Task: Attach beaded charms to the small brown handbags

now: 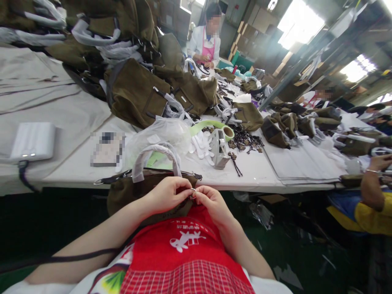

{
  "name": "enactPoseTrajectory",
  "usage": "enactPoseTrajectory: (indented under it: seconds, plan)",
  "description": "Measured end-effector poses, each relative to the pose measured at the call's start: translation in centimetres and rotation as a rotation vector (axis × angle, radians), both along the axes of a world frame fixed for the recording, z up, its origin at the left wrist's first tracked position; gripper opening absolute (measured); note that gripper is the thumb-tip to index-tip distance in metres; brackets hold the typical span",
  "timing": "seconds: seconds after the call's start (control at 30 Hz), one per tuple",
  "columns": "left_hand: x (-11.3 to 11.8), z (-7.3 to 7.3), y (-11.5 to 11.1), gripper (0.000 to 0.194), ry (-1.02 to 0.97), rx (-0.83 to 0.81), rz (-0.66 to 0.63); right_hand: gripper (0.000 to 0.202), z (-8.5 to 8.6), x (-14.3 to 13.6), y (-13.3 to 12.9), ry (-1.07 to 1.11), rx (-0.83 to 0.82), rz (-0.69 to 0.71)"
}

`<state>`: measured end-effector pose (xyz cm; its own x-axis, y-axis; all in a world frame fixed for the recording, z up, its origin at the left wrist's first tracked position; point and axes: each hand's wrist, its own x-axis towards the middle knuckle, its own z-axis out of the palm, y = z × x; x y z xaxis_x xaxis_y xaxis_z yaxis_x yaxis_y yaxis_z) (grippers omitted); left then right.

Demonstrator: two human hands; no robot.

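Both hands meet over an olive-brown handbag (124, 194) that rests at the table's front edge, against the red apron (159, 241). My left hand (171, 192) pinches a small metal ring (192, 190) from the left. From the right, my right hand (211, 200) pinches the same ring between thumb and forefinger. The bag's handle (157, 149) is wrapped in white covering and stands up behind the hands. A zipper runs along the bag's top. Whatever else hangs from the ring is hidden by the fingers.
Dark charms (245, 141) on cords lie in a heap beyond a grey dispenser (219, 149) and a green tape roll (228, 132). More olive bags (137, 92) are piled at the back left. A phone (107, 149) lies left. Another person (206, 38) works across the table.
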<state>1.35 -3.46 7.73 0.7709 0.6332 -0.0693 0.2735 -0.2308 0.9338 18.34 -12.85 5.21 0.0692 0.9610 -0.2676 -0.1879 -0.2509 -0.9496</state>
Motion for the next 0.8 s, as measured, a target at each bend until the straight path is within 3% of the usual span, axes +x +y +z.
enactPoseTrajectory:
  seconds: [0.07, 0.23, 0.33, 0.47, 0.6, 0.8]
  plan:
    - [0.3, -0.4, -0.2, 0.025, -0.061, -0.076, 0.044, 0.025, -0.2, 0.1, 0.0, 0.000, 0.032, 0.015]
    - [1.0, -1.3, -0.9, 0.038, -0.173, -0.494, 0.147, 0.019, -0.4, 0.3, 0.0, -0.076, 0.271, 0.012]
    - [1.3, -1.6, -1.2, 0.043, -0.188, -0.556, 0.157, 0.021, -0.4, 0.5, 0.1, -0.109, 0.289, 0.003]
    - [1.2, -1.7, -1.1, 0.042, -0.185, -0.491, 0.129, 0.023, -0.6, 0.8, 0.1, -0.115, 0.243, -0.019]
    - [1.1, -1.4, -1.0, 0.038, -0.137, -0.444, 0.081, 0.028, -0.8, 1.0, -0.1, 0.068, 0.093, 0.061]
    - [1.1, -0.9, -0.9, 0.025, -0.069, -0.027, 0.082, 0.035, -0.9, 0.6, -0.2, 0.245, -0.112, 0.094]
